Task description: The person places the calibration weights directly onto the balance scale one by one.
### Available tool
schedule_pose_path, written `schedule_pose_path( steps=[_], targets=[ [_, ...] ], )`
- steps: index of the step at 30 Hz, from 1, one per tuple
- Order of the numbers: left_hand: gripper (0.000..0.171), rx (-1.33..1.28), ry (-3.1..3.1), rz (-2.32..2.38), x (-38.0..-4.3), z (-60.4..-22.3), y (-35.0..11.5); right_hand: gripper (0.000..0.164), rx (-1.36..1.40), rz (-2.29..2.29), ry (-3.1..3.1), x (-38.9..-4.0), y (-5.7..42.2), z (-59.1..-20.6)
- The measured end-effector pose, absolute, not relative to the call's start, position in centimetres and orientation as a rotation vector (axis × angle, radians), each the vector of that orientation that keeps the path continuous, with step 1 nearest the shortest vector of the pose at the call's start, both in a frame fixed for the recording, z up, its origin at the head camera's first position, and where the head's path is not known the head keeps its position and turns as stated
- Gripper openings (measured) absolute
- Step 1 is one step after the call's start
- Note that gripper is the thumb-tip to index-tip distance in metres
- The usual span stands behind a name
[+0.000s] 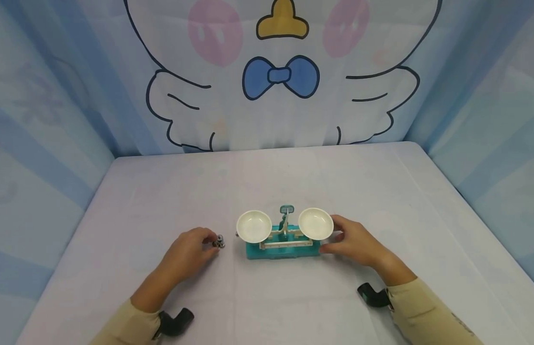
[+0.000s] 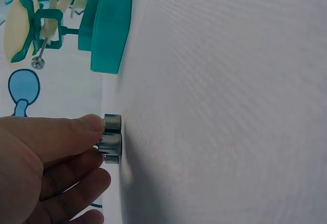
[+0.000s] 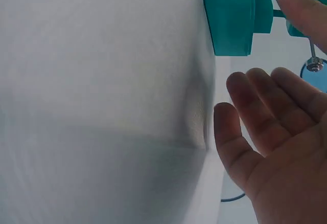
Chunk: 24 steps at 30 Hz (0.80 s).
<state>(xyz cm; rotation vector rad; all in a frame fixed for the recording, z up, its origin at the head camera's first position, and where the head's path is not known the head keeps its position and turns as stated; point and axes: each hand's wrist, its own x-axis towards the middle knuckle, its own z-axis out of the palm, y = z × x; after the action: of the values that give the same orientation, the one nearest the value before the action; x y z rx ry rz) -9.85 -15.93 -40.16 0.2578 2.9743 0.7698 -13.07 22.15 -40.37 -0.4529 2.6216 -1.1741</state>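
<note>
A toy balance scale (image 1: 284, 251) with a teal base stands at the middle of the table. Its white left pan (image 1: 254, 226) and white right pan (image 1: 316, 224) sit at nearly the same height. Left of it, my left hand (image 1: 187, 254) pinches a cluster of small shiny metal weights (image 2: 112, 143) between thumb and fingers, low at the tabletop. My right hand (image 1: 357, 242) is at the scale's right end, thumb and fingers spread around the pan's outer side. In the right wrist view its fingers (image 3: 265, 111) are loosely extended and hold nothing.
A pale cloth covers the table (image 1: 284, 306). Behind it hangs a curtain (image 1: 284, 120) with a cartoon print, and more curtains close off both sides. A black wrist device (image 1: 176, 322) sits at the left cuff, another black device (image 1: 373, 294) at the right cuff.
</note>
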Motion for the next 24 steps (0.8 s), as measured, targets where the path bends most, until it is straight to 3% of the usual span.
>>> schedule_pose_path(
  steps=[17,24],
  targets=[
    [0.013,0.185,2.977,0.717,-10.3,-40.6,-15.6,0.045,-0.384,-1.128,2.630,-12.6,21.5,-40.6],
    [0.012,0.221,2.984,0.714,-10.3,-40.4,-15.5,0.041,-0.329,-1.261,2.576,-12.1,21.1,-40.7]
  ],
)
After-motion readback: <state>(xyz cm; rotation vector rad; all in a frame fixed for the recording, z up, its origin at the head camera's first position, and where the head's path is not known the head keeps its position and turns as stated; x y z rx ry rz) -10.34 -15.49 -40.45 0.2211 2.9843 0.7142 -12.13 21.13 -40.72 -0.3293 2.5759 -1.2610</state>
